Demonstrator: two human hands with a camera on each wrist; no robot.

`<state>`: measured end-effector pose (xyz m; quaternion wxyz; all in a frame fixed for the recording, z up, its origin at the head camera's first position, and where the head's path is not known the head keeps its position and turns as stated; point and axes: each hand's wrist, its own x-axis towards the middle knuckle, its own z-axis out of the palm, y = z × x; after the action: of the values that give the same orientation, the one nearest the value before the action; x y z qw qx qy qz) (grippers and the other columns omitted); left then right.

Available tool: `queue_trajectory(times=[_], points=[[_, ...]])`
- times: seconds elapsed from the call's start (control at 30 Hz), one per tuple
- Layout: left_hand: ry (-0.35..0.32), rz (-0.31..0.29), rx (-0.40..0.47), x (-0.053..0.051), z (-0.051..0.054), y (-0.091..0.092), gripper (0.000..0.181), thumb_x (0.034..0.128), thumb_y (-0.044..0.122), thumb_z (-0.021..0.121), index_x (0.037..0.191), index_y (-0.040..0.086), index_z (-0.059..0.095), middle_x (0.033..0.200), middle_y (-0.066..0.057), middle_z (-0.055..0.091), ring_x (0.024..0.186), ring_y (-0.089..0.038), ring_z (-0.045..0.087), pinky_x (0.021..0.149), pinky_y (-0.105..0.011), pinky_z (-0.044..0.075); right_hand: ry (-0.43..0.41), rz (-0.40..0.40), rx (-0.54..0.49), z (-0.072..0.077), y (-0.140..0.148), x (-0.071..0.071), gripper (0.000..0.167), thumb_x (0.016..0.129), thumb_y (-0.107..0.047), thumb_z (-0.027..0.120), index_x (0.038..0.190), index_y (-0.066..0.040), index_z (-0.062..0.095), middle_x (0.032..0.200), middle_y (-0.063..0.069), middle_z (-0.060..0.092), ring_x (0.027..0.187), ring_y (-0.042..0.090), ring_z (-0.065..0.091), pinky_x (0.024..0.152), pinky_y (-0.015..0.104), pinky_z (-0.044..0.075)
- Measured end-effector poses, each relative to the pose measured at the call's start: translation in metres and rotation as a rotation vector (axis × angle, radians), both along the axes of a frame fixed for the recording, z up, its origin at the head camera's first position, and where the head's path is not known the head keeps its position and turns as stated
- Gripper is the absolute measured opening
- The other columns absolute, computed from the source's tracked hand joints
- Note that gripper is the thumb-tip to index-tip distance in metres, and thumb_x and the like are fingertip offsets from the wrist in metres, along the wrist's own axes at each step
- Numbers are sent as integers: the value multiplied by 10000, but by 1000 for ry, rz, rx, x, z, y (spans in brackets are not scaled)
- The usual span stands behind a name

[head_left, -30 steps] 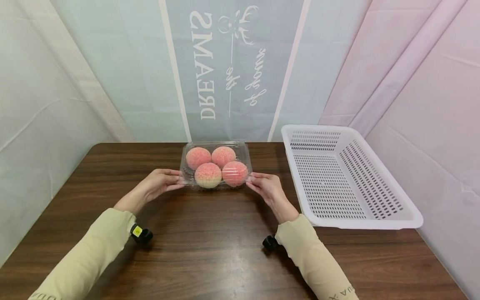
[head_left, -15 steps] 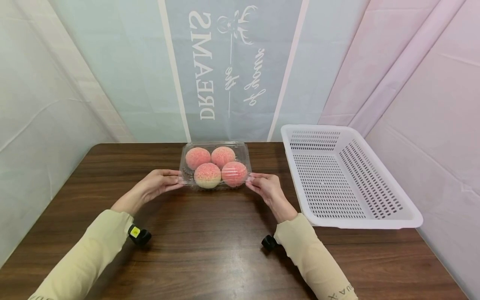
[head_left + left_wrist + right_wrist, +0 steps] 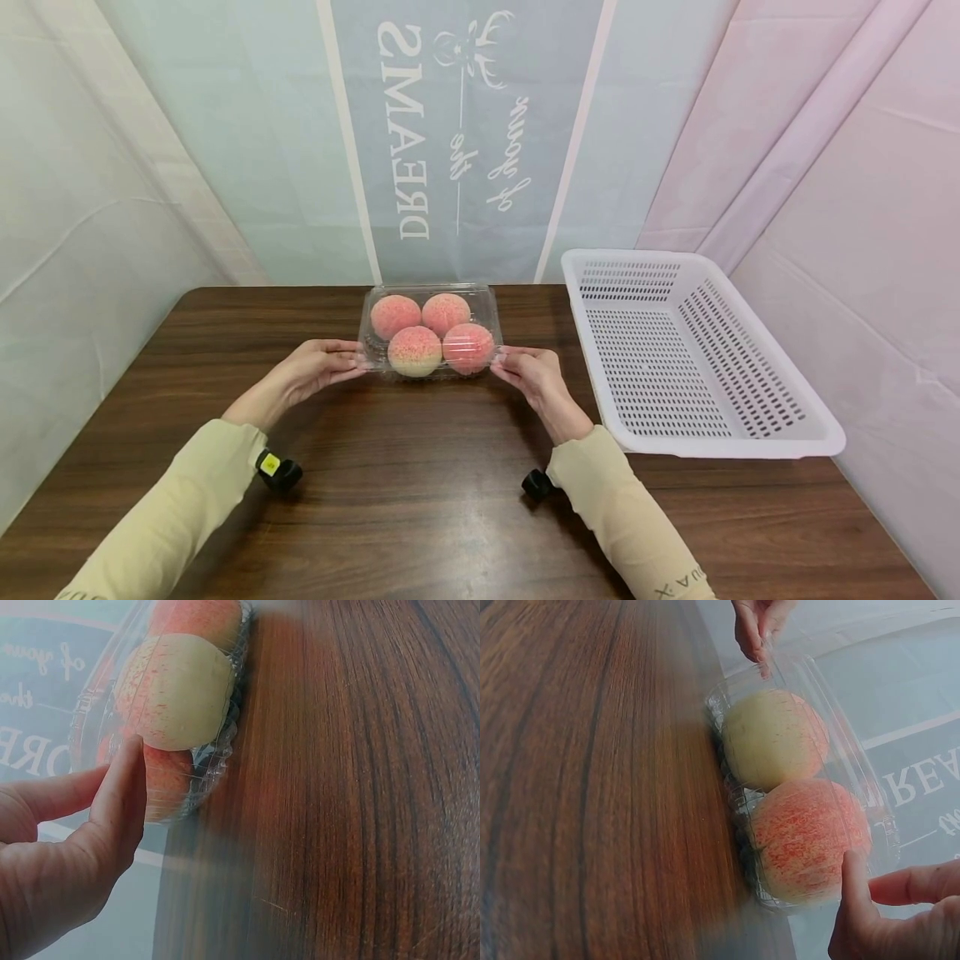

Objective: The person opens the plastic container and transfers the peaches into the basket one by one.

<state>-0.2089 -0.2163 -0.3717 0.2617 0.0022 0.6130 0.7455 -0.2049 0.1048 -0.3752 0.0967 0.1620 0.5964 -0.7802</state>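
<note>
A clear lidded plastic box with several pink and pale peaches sits at the back middle of the table. My left hand pinches its front left corner between thumb and fingers, and my right hand pinches the front right corner. The left wrist view shows the left hand against the box's end beside a pale peach. From the right wrist, the right hand is at the near end by a red peach, with the other hand at the far end.
A white perforated basket stands on the right of the brown wooden table, close to my right forearm. Behind the table hangs a printed curtain, with pale fabric walls at both sides.
The box and both hands have shifted very slightly left. Both hands keep their grip on the corners.
</note>
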Motion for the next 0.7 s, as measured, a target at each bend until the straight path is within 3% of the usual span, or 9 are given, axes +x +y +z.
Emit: queue_trajectory(times=[0.37,0.7], points=[[-14,20,-2,-1,0,1,520,888,-146,343,1351,-196,113,940,-106,571,864,-131,617,842,-280,469,-20,-16,0,0,-1,-1,329,804,125,524,1130,175,531,732,98,623,665,126,626,687,268,520],[-6,18,-35,-2,2,3,506,886,-141,347,1344,-201,139,929,-102,587,859,-132,622,866,-306,453,-33,-33,14,0,-1,-1,331,805,112,542,1132,161,541,816,127,621,678,133,634,677,255,521]])
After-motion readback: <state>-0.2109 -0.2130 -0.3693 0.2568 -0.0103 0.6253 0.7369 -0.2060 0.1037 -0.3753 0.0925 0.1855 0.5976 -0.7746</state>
